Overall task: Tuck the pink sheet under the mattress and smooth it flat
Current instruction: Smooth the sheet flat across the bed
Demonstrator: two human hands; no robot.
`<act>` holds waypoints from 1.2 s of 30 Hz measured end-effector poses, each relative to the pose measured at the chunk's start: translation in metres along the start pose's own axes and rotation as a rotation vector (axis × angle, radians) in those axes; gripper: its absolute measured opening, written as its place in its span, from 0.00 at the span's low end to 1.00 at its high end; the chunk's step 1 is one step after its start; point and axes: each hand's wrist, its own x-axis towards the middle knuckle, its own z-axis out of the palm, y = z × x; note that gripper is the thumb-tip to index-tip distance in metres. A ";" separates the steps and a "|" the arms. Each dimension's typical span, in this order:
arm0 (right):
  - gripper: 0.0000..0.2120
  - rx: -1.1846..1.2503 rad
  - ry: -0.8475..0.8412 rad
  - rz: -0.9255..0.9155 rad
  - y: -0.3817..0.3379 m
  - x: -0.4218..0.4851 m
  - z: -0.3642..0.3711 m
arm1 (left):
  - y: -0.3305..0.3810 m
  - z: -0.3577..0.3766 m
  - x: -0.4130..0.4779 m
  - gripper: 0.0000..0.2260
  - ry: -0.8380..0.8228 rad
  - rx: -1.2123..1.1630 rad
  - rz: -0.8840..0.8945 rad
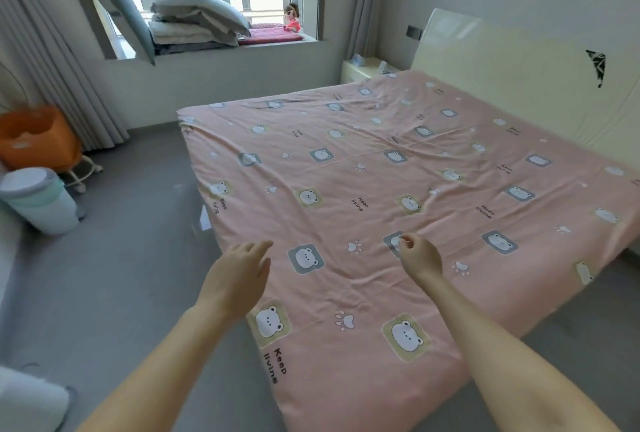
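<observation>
Pink sheet (381, 172) lies spread mid-frame, creased; my L hand (239, 276) open at its left edge, R hand (419, 255) curled, can't tell if pinching cloth, so I'd sweep flat palms outward b4 tucking.

Bare grey floor (138, 276) flanks the bed's left edge; bin (41, 203) stands well apart.

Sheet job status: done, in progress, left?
Done: the pink sheet is spread out up to the headboard. In hand: left hand open over the side edge; right hand curled at the sheet, grip unclear. Left: creases across the middle need smoothing; near corner and right edge hang loose, untucked.
</observation>
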 end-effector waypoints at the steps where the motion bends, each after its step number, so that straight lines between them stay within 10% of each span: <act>1: 0.13 0.006 -0.012 -0.005 -0.006 -0.013 0.009 | -0.014 -0.005 -0.006 0.17 -0.015 0.009 0.000; 13: 0.16 0.070 -0.107 0.027 -0.077 -0.016 0.108 | -0.137 -0.002 0.070 0.17 -0.087 0.007 -0.007; 36: 0.22 -0.064 -0.083 0.263 -0.078 0.439 0.297 | -0.183 0.277 0.641 0.20 -0.315 0.070 0.529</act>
